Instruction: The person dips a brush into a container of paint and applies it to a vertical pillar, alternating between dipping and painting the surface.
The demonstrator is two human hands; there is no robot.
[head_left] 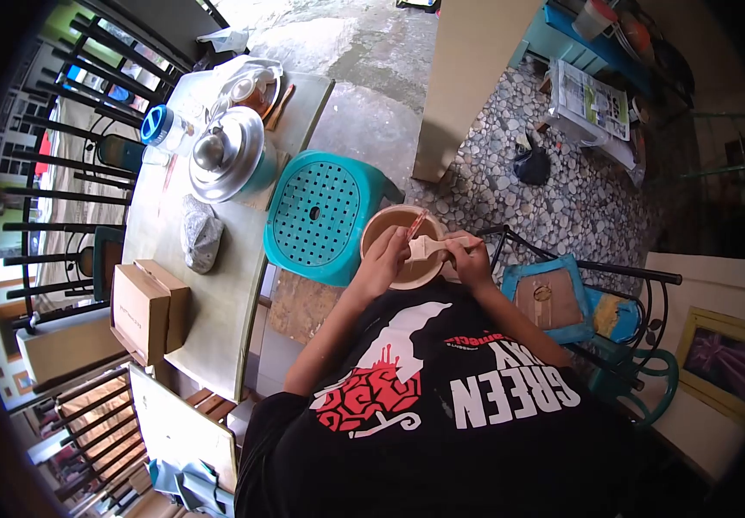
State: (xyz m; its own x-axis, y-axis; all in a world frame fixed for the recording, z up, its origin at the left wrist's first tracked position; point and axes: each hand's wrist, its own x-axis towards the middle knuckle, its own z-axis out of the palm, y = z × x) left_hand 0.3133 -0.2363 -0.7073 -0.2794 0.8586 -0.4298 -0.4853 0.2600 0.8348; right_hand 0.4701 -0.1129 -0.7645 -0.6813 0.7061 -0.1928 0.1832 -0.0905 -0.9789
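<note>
Outdoor patio of grey concrete and pebbled paving, seen from above past a black printed T-shirt. Nearest, both forearms reaching forward over a round beige bowl held just above the lap. Left hand curled over the near left rim of the bowl, fingers bent down onto its edge, gripping it. Right hand closed around the handle of a flat paintbrush, fingers wrapped tight, thumb on top. Brush lying across the bowl's mouth, bristle end pointing left toward the left hand, almost touching those fingers; handle end hidden inside the right fist. Thin reddish stick slanting up from the bowl just beyond the brush. Just past the bowl to the left, a teal plastic stool with a perforated seat. To the right, a black metal chair frame carrying a blue cushion. Further left, a long pale table bearing a cardboard box, a grey lumpy stone-like object, a shiny metal lid with a knob, a clear jar with a blue cap and crumpled white plastic. Beyond the table, black iron railing. Farthest, a cream pillar, a dark bag on the pebbles and newspapers.
</note>
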